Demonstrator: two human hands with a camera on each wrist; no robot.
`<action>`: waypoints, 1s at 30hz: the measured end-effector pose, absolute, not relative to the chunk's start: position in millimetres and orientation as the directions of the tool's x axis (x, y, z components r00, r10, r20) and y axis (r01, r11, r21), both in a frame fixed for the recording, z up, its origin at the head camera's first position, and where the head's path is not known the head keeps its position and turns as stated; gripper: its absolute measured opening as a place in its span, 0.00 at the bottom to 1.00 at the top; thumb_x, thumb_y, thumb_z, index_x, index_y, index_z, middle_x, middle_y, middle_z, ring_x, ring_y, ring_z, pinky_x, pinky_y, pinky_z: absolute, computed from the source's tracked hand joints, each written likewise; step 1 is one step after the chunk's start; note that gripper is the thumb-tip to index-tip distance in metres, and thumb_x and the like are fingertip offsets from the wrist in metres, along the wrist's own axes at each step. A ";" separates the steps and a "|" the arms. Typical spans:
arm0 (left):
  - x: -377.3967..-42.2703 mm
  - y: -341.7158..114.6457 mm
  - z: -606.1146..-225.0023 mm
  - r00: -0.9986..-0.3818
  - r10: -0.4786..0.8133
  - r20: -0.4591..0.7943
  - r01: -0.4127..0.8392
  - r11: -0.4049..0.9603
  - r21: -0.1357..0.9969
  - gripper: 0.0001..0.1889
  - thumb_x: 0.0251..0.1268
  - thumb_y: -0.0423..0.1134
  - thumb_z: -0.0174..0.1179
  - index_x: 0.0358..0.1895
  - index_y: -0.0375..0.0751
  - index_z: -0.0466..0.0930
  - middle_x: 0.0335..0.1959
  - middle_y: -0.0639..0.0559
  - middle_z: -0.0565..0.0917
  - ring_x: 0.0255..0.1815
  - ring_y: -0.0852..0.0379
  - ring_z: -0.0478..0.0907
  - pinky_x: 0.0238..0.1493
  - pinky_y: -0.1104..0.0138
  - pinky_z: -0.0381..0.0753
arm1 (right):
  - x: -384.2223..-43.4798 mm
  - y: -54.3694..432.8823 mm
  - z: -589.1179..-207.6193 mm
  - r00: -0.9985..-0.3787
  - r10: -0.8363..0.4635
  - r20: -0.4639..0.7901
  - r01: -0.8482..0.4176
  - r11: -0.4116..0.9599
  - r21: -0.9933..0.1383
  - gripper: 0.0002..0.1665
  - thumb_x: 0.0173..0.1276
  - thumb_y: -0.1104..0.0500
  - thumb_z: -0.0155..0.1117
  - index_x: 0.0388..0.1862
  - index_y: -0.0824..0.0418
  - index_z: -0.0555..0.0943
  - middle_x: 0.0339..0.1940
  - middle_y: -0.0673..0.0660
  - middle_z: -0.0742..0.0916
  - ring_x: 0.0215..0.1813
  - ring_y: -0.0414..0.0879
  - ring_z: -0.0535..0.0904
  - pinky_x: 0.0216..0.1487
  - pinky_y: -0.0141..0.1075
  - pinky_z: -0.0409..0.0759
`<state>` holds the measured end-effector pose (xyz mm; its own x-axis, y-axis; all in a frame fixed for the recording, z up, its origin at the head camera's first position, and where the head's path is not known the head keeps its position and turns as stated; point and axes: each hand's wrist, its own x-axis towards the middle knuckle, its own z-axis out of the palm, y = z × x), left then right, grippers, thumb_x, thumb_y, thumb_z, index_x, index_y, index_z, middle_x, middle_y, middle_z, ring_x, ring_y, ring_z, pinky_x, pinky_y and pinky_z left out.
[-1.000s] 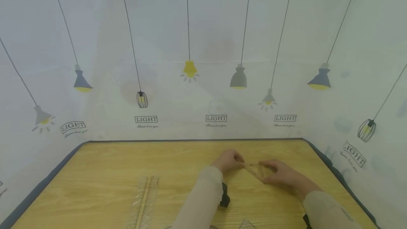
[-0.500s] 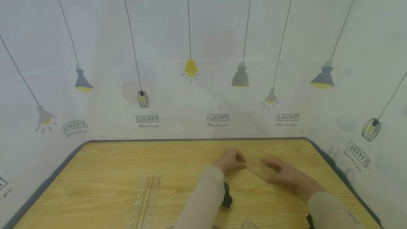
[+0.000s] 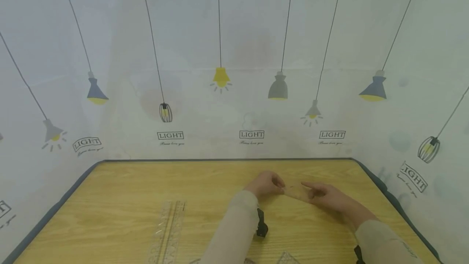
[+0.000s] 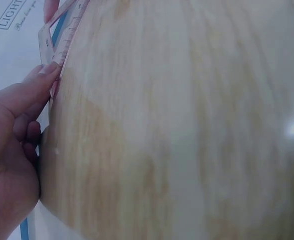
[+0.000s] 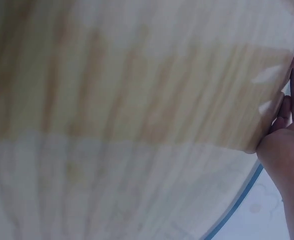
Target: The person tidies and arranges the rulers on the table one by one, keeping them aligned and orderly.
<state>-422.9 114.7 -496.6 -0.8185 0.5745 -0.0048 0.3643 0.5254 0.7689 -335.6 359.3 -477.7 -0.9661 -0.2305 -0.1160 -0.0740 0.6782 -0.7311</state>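
A clear plastic set square (image 3: 296,192) with ruled marks spans the gap between my two hands, over the far right part of the table. My left hand (image 3: 266,184) pinches its left corner between thumb and fingers. At its right end, my right hand (image 3: 329,199) holds it, the index finger stretched out above. In the left wrist view the scale of the set square (image 4: 66,45) shows beside my left thumb, and a fingertip touches its far end. The right wrist view shows my right hand (image 5: 287,125) at the edge, its fingertips mostly cut off.
A long clear ruler (image 3: 166,231) lies on the wooden table (image 3: 110,199) left of my arms. Another clear triangular piece (image 3: 287,258) is partly visible at the bottom edge. A white wall cloth (image 3: 205,113) printed with lamps stands behind the table.
The set square has turned, so its triangular opening shows less. My right fingers have shifted along it, the thumb drawing in toward its right end. The left hand stays nearly still.
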 end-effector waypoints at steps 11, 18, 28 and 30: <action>-415.6 105.7 -493.3 -0.809 0.588 -0.014 0.354 0.506 0.786 0.06 0.54 0.40 0.73 0.35 0.52 0.87 0.31 0.63 0.83 0.35 0.64 0.78 0.46 0.67 0.77 | -338.3 356.3 -481.4 -0.967 -0.217 -0.133 -0.038 0.641 -0.767 0.32 0.68 0.57 0.63 0.70 0.56 0.70 0.52 0.58 0.82 0.62 0.63 0.70 0.62 0.66 0.61; -412.4 107.4 -495.2 -0.801 0.598 -0.001 0.386 0.519 0.762 0.06 0.53 0.40 0.73 0.34 0.54 0.87 0.30 0.64 0.83 0.34 0.66 0.78 0.43 0.68 0.77 | -335.2 357.1 -482.1 -0.970 -0.223 -0.100 -0.073 0.655 -0.752 0.30 0.68 0.56 0.64 0.68 0.57 0.73 0.57 0.64 0.81 0.65 0.68 0.67 0.63 0.67 0.59; -401.1 109.9 -484.3 -0.793 0.608 -0.040 0.380 0.545 0.748 0.07 0.53 0.38 0.73 0.35 0.52 0.85 0.29 0.63 0.82 0.32 0.64 0.78 0.39 0.69 0.78 | -328.8 361.5 -470.8 -0.959 -0.254 -0.124 -0.078 0.659 -0.748 0.29 0.67 0.58 0.64 0.68 0.52 0.74 0.49 0.58 0.84 0.54 0.55 0.75 0.54 0.54 0.73; -398.6 108.1 -480.4 -0.790 0.611 -0.045 0.370 0.535 0.760 0.07 0.54 0.37 0.73 0.35 0.51 0.85 0.28 0.62 0.82 0.32 0.63 0.78 0.38 0.69 0.78 | -327.1 360.7 -466.7 -0.955 -0.277 -0.104 -0.112 0.663 -0.740 0.29 0.68 0.58 0.64 0.69 0.53 0.74 0.49 0.60 0.84 0.53 0.57 0.76 0.54 0.56 0.73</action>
<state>-398.6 108.1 -480.4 -0.7901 0.6113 -0.0452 0.3703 0.5348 0.7595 -327.1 360.7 -466.7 -0.9553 -0.2768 -0.1039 -0.1116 0.6632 -0.7401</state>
